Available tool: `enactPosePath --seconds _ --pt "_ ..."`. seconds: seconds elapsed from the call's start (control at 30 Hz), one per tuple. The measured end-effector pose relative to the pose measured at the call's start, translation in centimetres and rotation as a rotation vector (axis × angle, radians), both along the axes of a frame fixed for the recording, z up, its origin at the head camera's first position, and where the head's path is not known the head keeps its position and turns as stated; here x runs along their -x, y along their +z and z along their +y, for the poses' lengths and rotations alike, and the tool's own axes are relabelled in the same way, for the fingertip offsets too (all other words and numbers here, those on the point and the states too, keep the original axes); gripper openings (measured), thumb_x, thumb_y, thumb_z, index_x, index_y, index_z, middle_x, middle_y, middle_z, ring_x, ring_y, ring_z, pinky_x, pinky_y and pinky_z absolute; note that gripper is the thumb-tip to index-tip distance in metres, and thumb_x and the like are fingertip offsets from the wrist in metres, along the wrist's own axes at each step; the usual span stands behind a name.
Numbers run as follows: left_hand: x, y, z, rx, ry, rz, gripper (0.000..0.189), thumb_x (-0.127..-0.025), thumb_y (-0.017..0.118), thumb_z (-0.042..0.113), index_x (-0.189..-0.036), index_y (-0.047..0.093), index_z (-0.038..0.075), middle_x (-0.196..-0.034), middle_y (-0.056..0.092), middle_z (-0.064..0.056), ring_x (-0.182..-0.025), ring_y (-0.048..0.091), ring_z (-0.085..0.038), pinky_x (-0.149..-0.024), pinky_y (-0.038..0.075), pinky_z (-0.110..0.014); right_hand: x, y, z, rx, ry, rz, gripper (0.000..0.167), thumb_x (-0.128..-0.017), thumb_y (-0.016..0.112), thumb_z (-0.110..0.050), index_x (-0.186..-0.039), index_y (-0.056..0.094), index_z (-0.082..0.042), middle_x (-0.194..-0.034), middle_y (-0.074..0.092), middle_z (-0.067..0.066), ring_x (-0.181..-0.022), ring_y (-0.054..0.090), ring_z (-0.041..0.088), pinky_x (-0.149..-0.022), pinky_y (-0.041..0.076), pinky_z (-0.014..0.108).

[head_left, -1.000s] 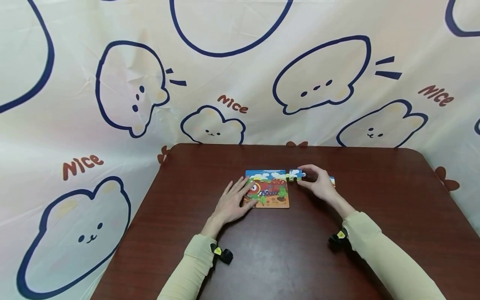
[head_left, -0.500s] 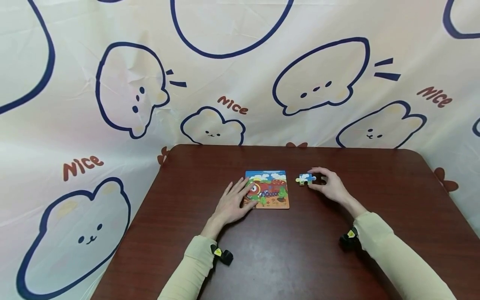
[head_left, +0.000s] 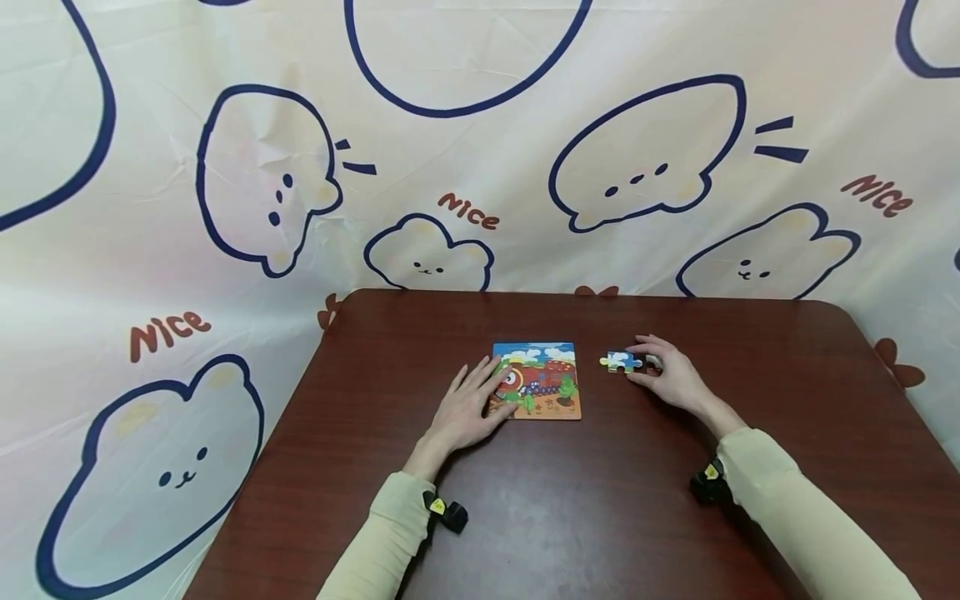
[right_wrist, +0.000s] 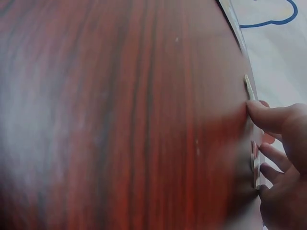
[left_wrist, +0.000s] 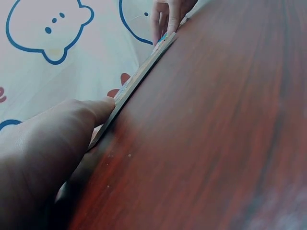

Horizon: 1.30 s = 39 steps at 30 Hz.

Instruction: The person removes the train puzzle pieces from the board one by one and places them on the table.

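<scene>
Nearest, two pale yellow-green sleeves [head_left: 382, 533] reach in over the dark red-brown counter [head_left: 570, 500], each with a small black camera [head_left: 452, 517] at the wrist. The left grip [head_left: 459, 410], a bare hand with fingers stretched out, rests holding nothing on the left side of a square picture board [head_left: 546, 385], thumb by the board's near left corner. The board lies flat towards the counter's far edge, between the two far corners; it shows blue sky, white clouds, red shapes and green plants. To its right, well inside the counter's right edge, the right grip [head_left: 675, 379] pinches the right end of a puzzle piece [head_left: 619, 362] between thumb and fingers. This piece, blue and white with a yellowish knob at its left, is apart from the board; whether it touches the counter is unclear. Under the right grip a second piece [right_wrist: 255, 167] shows, partly hidden. Behind the counter's rounded far corners hangs a pale cloth [head_left: 525, 167] printed with dark blue bear outlines and the word "Nice"
</scene>
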<state>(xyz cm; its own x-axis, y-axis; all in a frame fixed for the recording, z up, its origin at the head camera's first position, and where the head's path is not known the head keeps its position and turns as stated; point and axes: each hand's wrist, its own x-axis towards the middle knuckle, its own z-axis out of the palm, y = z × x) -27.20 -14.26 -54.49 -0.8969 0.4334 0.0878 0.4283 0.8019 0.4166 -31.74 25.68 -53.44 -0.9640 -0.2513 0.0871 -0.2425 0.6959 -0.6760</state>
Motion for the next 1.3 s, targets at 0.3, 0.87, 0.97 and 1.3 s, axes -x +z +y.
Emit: enactPosePath --seconds 0.3,0.87,0.97,1.3 --pt "-0.1 0.1 0.0 0.000 0.007 0.002 0.074 -0.109 0.059 0.055 -0.173 0.039 0.024 -0.184 0.029 -0.001 -0.174 0.022 -0.025 -0.142 0.013 -0.057 0.2 0.8 -0.1 0.010 -0.001 0.001 0.050 -0.102 0.077 -0.008 -0.150 0.063 0.003 -0.164 0.050 0.033 -0.153 0.046 0.056 -0.123 0.041 0.074" --pt "0.0 -0.4 -0.2 0.002 0.040 0.022 0.086 -0.107 0.060 0.059 -0.176 0.031 0.016 -0.185 0.025 -0.003 -0.173 0.022 -0.022 -0.143 0.014 -0.052 1.3 3.6 -7.0 0.187 0.040 0.074 0.054 -0.111 0.065 -0.011 -0.162 0.050 -0.001 -0.164 0.050 0.029 -0.151 0.051 0.051 -0.122 0.045 0.071" --pt "0.0 -0.6 -0.2 0.013 0.051 0.017 0.090 -0.107 0.060 0.061 -0.176 0.028 0.013 -0.185 0.024 -0.003 -0.174 0.020 -0.021 -0.143 0.014 -0.051 1.5 4.1 -8.5 0.238 0.069 0.066 0.051 -0.111 0.064 -0.008 -0.159 0.052 0.001 -0.157 0.058 0.030 -0.143 0.059 0.049 -0.118 0.051 0.067" --pt "-0.1 -0.5 0.0 0.016 0.054 -0.001 0.090 -0.107 0.059 0.062 -0.176 0.027 0.013 -0.185 0.023 -0.004 -0.174 0.020 -0.022 -0.143 0.014 -0.051 1.2 3.1 -13.5 0.227 0.180 -0.040 0.042 -0.111 0.065 -0.011 -0.151 0.062 0.000 -0.139 0.073 0.024 -0.121 0.074 0.042 -0.104 0.062 0.060"
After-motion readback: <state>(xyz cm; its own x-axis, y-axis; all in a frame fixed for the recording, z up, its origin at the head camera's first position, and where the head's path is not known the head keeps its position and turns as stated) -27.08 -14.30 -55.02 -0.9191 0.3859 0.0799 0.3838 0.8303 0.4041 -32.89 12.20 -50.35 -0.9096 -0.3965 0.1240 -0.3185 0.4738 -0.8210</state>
